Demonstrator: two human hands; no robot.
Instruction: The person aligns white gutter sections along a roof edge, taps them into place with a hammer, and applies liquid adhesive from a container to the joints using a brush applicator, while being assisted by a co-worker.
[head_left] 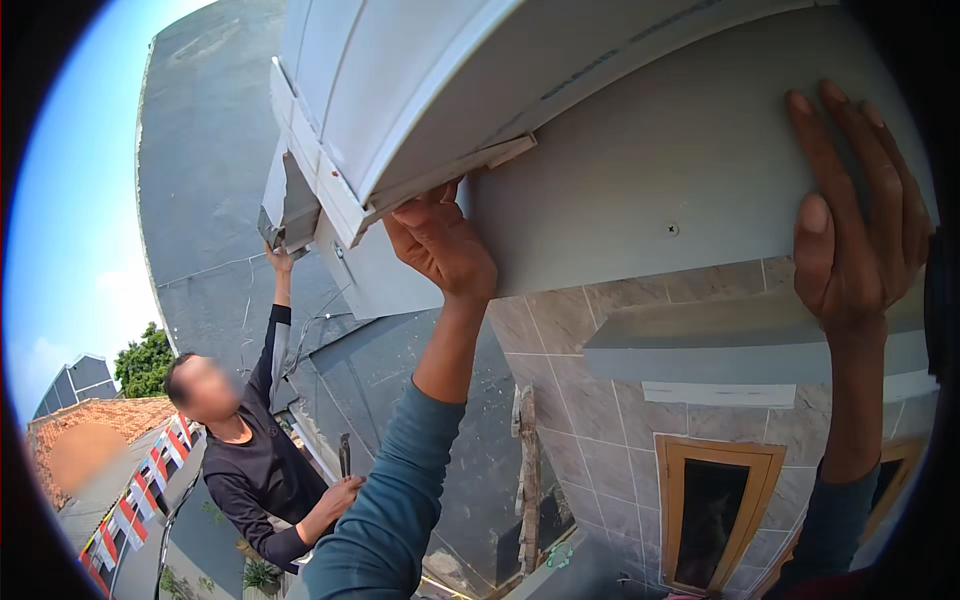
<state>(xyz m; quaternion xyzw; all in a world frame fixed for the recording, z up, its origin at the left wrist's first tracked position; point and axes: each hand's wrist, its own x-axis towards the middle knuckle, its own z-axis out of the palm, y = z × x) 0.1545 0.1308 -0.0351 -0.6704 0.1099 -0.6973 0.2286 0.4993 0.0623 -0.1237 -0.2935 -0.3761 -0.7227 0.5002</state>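
Note:
Overhead, a white gutter-like channel (400, 90) runs from the upper left toward the upper right. My left hand (440, 240) is raised beneath it, its fingers curled up around a narrow white strip (460, 168) along the channel's lower edge. Some of those fingertips are hidden behind the strip. Beside the channel lies a wide flat grey panel (640, 170) with one screw (672, 229) in its face. My right hand (860, 220) rests against the panel's right part with fingers stretched out, holding nothing.
At left a co-worker (250, 450) in a dark top reaches one hand up to the channel's far end (292, 205) and holds an upright dark tool (345, 455). Below are a tiled wall (590, 420), a wood-framed window (715, 510) and a grey ledge (700, 340).

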